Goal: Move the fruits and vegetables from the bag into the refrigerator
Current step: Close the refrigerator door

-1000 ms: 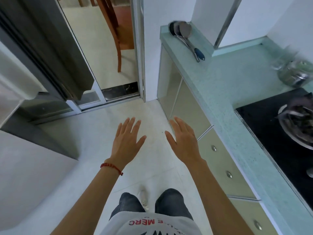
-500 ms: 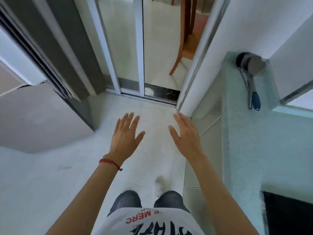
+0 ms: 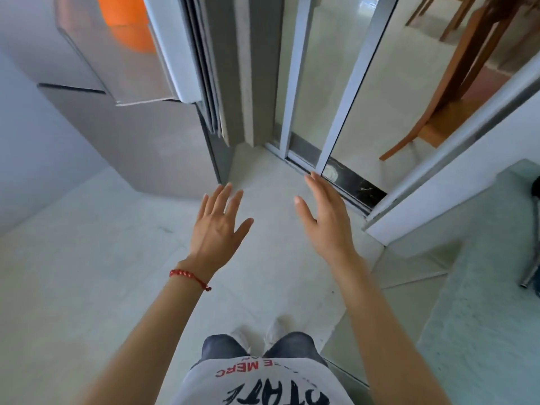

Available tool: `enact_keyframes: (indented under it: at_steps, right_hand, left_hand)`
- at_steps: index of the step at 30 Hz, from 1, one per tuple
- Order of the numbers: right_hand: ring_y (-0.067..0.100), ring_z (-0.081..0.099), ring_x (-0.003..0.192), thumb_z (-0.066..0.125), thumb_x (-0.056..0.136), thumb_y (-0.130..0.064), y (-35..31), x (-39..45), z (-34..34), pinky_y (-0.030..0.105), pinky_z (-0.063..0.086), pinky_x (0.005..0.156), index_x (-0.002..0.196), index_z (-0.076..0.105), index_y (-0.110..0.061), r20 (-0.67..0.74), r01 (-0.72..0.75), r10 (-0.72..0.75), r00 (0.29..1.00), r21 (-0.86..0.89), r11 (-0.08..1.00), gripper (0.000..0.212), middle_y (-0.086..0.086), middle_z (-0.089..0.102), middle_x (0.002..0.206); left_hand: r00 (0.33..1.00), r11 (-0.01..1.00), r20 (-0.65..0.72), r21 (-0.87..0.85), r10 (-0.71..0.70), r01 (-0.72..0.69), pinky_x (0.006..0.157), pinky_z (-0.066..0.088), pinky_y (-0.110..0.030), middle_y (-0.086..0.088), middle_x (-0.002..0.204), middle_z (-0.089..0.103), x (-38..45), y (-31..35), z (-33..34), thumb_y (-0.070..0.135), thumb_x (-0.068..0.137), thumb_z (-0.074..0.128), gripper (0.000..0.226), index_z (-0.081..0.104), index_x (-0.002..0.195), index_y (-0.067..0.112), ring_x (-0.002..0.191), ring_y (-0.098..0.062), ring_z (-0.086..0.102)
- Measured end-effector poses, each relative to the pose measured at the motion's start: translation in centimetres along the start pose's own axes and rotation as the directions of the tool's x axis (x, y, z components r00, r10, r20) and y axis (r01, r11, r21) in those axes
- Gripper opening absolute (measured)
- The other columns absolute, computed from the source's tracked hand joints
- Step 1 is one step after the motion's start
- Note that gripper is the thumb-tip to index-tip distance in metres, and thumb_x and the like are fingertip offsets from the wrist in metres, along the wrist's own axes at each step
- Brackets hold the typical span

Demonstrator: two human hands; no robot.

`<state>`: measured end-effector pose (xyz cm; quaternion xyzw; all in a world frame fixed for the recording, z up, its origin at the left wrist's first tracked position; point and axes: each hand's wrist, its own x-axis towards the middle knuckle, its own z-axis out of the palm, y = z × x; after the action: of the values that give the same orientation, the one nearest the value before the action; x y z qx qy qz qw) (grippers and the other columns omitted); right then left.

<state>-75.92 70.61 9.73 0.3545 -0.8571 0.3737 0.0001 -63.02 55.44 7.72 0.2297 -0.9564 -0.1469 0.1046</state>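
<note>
Far left: refrigerator (image 3: pixel 152 147), grey steel body, standing on the pale tiled floor (image 3: pixel 87 273). Its upper door (image 3: pixel 137 65) looks swung partly out toward the person, white gasket edge showing. Something orange (image 3: pixel 125 21) shows at the top behind or inside that door; too blurred to name.

Centre: left hand (image 3: pixel 217 229), fingers straight and spread, palm down, holding nothing, apart from the fridge's lower corner. Red bead bracelet (image 3: pixel 190 277) on that wrist. Right hand (image 3: pixel 325 220) just beside it, fingers straight and together, thumb out, also empty. Both hover over the floor, touching nothing. Below: white printed T-shirt (image 3: pixel 263 381), dark trousers, pale shoes.

Right of the hands: sliding glass door (image 3: pixel 315 83) on a floor track, wooden chair (image 3: pixel 455 92) beyond the glass. Far right: pale green countertop (image 3: pixel 482 287) with a metal utensil at the frame edge, mostly cut off.

Task things: the bag and the fruits and vegetables are not in view anywhere, so cannot tell where they are or how many remain.

Step, as a judgement: a transit or reach phase with empty hands facing the fridge, either going for the door or between loads. Progress cannot be judged from this view.

Next move likely calls for one of two things: grip the door edge and pull it wide, or locate the bag and pick produce out of it. The shelves are not visible, so placement space is unknown.
</note>
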Motion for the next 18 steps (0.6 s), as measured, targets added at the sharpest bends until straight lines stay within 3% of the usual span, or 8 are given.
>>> enact_keyframes:
  at_steps: [7,12,15,18]
  right_hand:
    - [0.016,0.038,0.132,0.05,0.091,-0.034,-6.3,3.3,0.2,0.009,0.025,0.103,0.14,0.034,-0.008,-0.068,0.109,-0.095,0.993,0.26,0.959,0.058,0.007,0.042,0.143]
    - [0.022,0.043,0.129,0.052,0.088,-0.034,-9.2,5.8,-0.3,0.015,0.031,0.106,0.139,0.033,-0.001,-0.2,0.161,-0.086,0.976,0.395,0.904,0.063,0.015,0.046,0.14]
    - [0.025,0.051,0.122,0.054,0.086,-0.035,-9.9,6.8,-0.2,0.035,0.04,0.104,0.135,0.037,0.002,-0.241,0.181,-0.082,0.967,0.426,0.886,0.063,0.017,0.053,0.132]
    - [0.028,0.059,0.11,0.057,0.086,-0.028,-10.1,7.4,0.1,0.042,0.046,0.095,0.128,0.042,0.005,-0.309,0.214,-0.077,0.948,0.437,0.874,0.055,0.017,0.061,0.119]
  left_hand:
    - [0.991,0.993,-0.07,0.004,-0.118,0.119,0.111,0.019,-0.048,-0.02,0.141,0.04,-2.3,-2.6,-1.9,0.034,0.089,0.053,0.055,0.04,0.134,0.005,0.134,-0.038,0.031]
    - [0.983,0.986,-0.082,-0.002,-0.165,0.165,0.111,0.017,-0.046,-0.02,0.143,0.038,-3.4,-3.2,-2.3,0.034,0.09,0.052,0.055,0.039,0.135,0.006,0.135,-0.036,0.029]
    - [0.974,0.98,-0.108,0.0,-0.2,0.201,0.111,0.018,-0.046,-0.02,0.143,0.038,-3.8,-3.3,-2.6,0.035,0.09,0.052,0.056,0.04,0.135,0.006,0.135,-0.037,0.029]
    - [0.963,0.97,-0.126,0.009,-0.239,0.242,0.11,0.019,-0.046,-0.02,0.142,0.039,-4.1,-3.3,-3.0,0.046,0.089,0.038,0.061,0.04,0.134,0.006,0.134,-0.037,0.031]
